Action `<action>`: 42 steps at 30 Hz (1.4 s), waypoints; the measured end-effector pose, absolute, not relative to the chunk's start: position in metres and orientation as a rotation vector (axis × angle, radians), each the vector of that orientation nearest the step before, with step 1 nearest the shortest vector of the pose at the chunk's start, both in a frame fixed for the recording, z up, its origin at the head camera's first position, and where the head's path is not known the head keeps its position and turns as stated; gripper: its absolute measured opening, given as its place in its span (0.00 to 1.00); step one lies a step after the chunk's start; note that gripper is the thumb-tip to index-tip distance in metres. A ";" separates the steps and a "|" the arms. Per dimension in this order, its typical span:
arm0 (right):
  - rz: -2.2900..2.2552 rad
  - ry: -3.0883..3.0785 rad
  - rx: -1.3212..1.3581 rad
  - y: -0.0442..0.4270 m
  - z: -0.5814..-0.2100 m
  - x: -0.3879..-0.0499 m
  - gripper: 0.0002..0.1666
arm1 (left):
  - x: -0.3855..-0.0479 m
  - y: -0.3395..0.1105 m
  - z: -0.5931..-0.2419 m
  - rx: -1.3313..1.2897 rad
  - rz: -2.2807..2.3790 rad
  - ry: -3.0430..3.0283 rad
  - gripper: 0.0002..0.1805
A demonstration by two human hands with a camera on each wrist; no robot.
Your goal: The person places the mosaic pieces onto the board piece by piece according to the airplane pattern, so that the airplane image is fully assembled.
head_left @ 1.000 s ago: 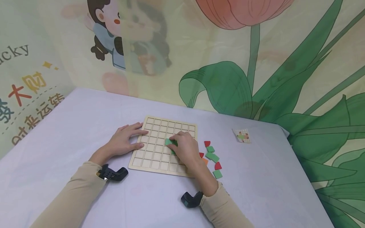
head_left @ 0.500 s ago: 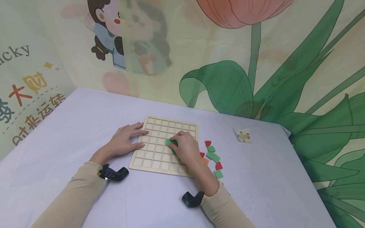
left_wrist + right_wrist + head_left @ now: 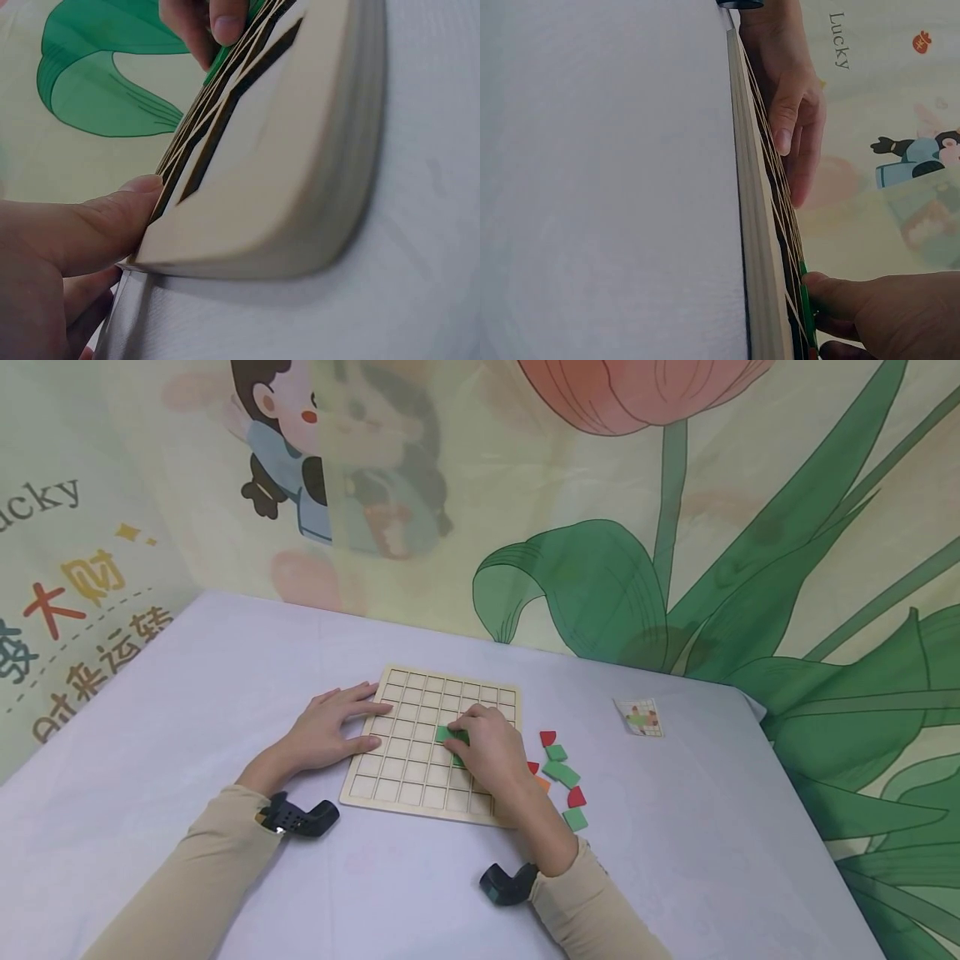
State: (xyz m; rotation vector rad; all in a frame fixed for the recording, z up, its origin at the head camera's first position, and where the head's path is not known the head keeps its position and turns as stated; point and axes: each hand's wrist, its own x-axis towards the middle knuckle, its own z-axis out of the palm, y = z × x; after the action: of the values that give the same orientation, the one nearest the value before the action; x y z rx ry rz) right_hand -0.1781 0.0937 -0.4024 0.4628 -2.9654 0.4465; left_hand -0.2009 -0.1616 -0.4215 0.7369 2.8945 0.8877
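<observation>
A wooden grid board (image 3: 382,768) lies on the table. My left hand (image 3: 322,731) rests along its left side, fingers spread over the edge; in the left wrist view its thumb (image 3: 112,225) touches the rim. Over the board's middle, my right hand (image 3: 491,752) pinches a green tile (image 3: 461,737) between thumb and forefinger, low in the grid. Another patch of green tile (image 3: 442,734) shows just left of the fingertips. The right hand covers part of the grid. In the right wrist view the thumb touches the green tile's edge (image 3: 805,304).
Loose tiles lie right of the board: red quarter-rounds (image 3: 576,797), green squares (image 3: 575,818), a longer green piece (image 3: 561,773) and an orange one (image 3: 543,784) partly hidden by the wrist. Farther right is a small pattern card (image 3: 641,718). A printed cloth wall (image 3: 420,585) stands behind the table.
</observation>
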 end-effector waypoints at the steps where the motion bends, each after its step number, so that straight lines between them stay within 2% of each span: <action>1: 0.445 -2.965 0.465 0.094 -0.402 -0.178 0.16 | -0.201 -0.162 -0.422 0.736 0.885 2.895 0.29; 8: 0.455 -2.965 0.487 0.094 -0.400 -0.177 0.16 | -0.201 -0.162 -0.423 0.732 0.880 2.898 0.29; 22: 0.495 -2.920 0.561 0.093 -0.398 -0.176 0.06 | -0.201 -0.163 -0.422 0.731 0.877 2.894 0.28; 33: 0.505 -2.950 0.553 0.095 -0.392 -0.179 0.06 | -0.200 -0.163 -0.418 0.726 0.883 2.896 0.29; 42: 0.585 -3.138 0.290 0.140 -0.375 -0.194 0.13 | -0.200 -0.164 -0.420 0.727 0.891 2.886 0.28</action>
State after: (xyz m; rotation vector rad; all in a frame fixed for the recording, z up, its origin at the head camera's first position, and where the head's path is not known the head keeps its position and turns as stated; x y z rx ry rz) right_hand -0.1944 0.1397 -0.3748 0.2895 -3.1379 0.5847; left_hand -0.2005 -0.1640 -0.4200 0.7270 2.8855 0.8912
